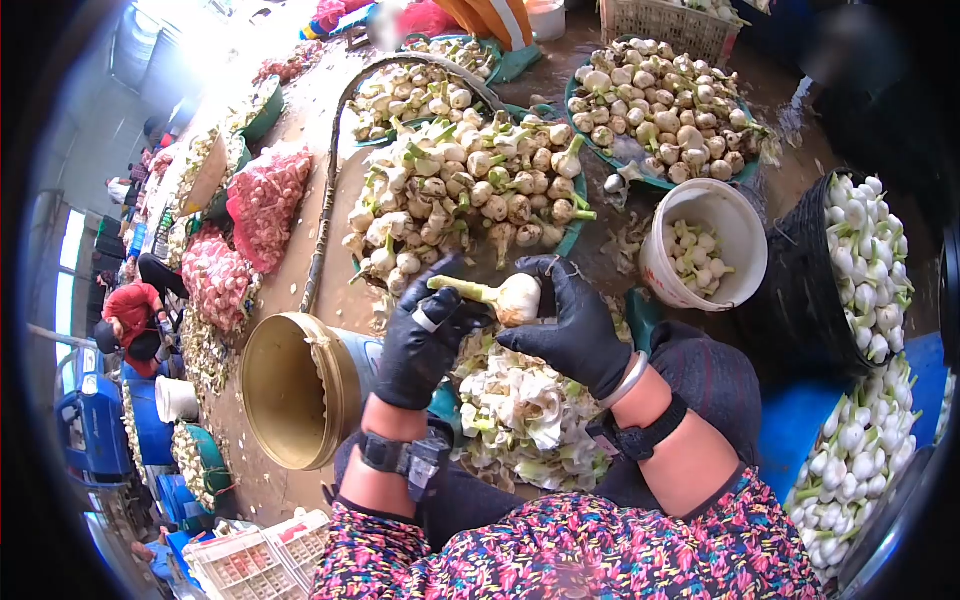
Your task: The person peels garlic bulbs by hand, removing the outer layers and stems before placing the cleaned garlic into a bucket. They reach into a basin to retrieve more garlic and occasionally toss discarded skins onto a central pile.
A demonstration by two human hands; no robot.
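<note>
A garlic bulb (518, 299) with a thick pale-green stem is held level between my two black-gloved hands. My left hand (425, 335) has its fingers curled at the stem side, with a white band round one finger. My right hand (570, 325) grips the bulb between thumb and fingers. Beyond my hands lies a big pile of unpeeled garlic (480, 190). Below them, between my knees, is a heap of peeled skins (530, 410). To the right, a white bucket (655, 240) holds some small peeled bulbs.
An empty-looking beige bucket (258, 390) lies tipped at left. At right stands a black basket (790, 270) of clean white bulbs, with more bulbs below. Another garlic pile (670, 110) is at upper right. Pink net bags (268, 205) and a person in red (132, 320) are at left.
</note>
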